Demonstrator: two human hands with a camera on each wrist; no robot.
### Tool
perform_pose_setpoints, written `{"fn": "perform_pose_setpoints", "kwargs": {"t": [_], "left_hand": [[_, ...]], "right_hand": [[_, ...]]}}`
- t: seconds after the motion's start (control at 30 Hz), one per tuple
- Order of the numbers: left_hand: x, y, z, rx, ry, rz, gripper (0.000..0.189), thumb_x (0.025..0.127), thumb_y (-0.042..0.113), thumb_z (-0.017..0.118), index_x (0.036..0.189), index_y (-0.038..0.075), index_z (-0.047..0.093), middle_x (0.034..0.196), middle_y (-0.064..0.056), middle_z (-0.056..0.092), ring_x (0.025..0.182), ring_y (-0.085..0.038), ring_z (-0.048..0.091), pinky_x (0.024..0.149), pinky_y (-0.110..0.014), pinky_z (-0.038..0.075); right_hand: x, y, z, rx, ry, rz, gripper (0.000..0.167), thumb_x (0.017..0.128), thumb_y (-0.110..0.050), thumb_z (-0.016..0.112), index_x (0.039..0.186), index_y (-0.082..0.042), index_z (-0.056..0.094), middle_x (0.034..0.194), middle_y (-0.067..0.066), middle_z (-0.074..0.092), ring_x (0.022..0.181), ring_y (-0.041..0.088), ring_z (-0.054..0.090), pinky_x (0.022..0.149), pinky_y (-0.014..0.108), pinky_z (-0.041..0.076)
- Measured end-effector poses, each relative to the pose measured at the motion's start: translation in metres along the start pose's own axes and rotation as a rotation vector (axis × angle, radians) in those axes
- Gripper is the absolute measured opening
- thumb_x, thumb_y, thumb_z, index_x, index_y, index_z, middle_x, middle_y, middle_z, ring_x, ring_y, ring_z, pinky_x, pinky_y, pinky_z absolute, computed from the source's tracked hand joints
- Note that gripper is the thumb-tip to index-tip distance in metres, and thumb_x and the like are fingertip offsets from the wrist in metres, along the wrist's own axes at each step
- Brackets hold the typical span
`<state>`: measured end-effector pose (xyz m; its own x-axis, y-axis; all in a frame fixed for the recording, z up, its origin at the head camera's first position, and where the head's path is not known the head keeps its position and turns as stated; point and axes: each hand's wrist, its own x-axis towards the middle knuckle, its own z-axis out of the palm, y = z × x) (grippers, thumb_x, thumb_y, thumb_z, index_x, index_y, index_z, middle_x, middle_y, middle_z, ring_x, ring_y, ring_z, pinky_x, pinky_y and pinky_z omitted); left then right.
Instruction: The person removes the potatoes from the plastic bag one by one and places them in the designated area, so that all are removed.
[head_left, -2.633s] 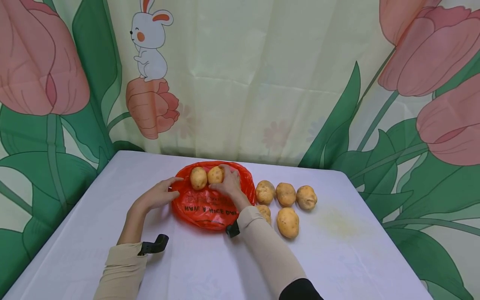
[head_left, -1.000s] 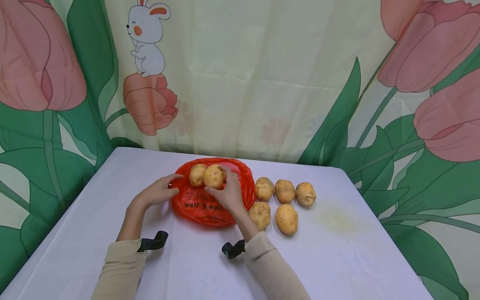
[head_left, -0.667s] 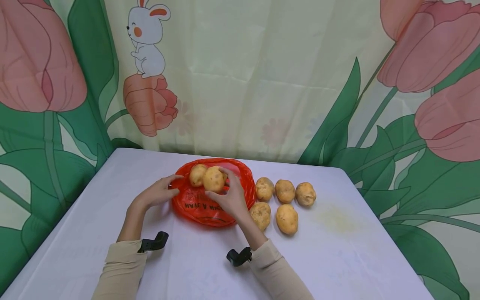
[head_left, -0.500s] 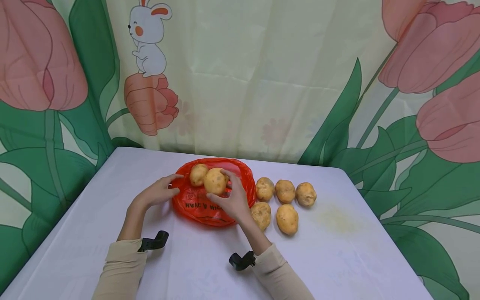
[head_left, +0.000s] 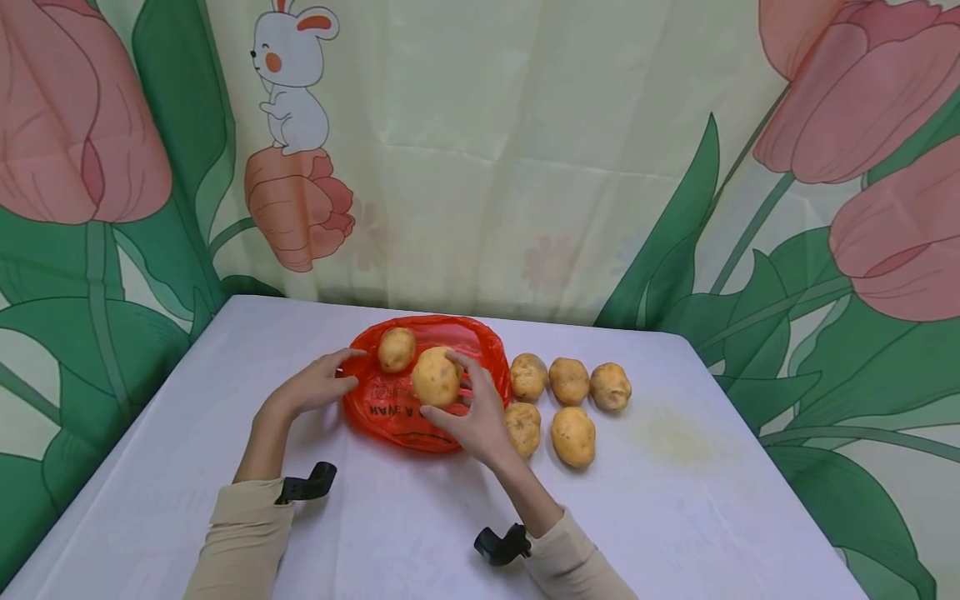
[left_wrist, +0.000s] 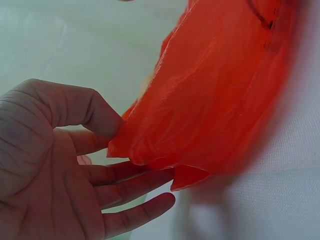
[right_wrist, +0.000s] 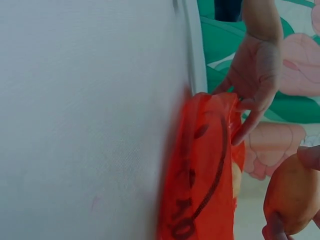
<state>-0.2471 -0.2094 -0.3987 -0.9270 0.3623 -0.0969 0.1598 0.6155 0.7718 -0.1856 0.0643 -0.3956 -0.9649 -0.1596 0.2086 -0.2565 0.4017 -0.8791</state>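
Observation:
Over the red plastic bag [head_left: 465, 333] my right hand [head_left: 483, 421] holds a potato [head_left: 435, 377] between thumb and fingers. The right wrist view shows this potato [right_wrist: 292, 195] raised beside the bag. At the bag's left edge, my left hand [head_left: 318, 387] pinches the plastic; in the left wrist view its thumb lies on the near side of the red film [left_wrist: 200, 100] and the other fingers pass partly behind it. A second potato [head_left: 396, 349] lies at the bag towards the back left, apart from the held one. The bag carries dark printed lettering.
Right of the bag, several potatoes sit on the white-covered table [head_left: 712, 517]: three in a back row, including a middle one [head_left: 569, 381], and two in front, including a smooth one [head_left: 573, 437]. A printed curtain [head_left: 480, 167] hangs behind the table.
My right hand has gripped one of the two potatoes at the bag and drawn it towards me and slightly right, opening a gap between them. The left hand has stayed in place.

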Motion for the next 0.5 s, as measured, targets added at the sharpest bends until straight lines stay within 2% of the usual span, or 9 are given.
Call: {"fn": "perform_pose_setpoints", "kwargs": {"t": [0.17,0.5], "left_hand": [[-0.001,0.000,-0.001,0.006,0.001,-0.012,0.058,0.098,0.012,0.050,0.151,-0.007,0.039,0.152,-0.034,0.040,0.137,-0.049,0.041,0.111,-0.065,0.037],[0.001,-0.002,-0.001,0.000,0.001,-0.028,0.057,0.099,0.014,0.049,0.152,-0.005,0.039,0.152,-0.033,0.040,0.137,-0.049,0.039,0.112,-0.067,0.036]], "right_hand": [[-0.009,-0.003,-0.006,-0.008,-0.005,0.002,0.078,0.081,-0.025,0.086,0.148,-0.031,0.046,0.142,0.004,0.046,0.121,0.023,0.055,0.101,0.039,0.052],[-0.021,-0.007,-0.016,-0.039,0.016,-0.056,0.076,0.082,-0.026,0.084,0.148,-0.027,0.047,0.143,0.006,0.046,0.125,0.024,0.050,0.104,0.049,0.051]]}}
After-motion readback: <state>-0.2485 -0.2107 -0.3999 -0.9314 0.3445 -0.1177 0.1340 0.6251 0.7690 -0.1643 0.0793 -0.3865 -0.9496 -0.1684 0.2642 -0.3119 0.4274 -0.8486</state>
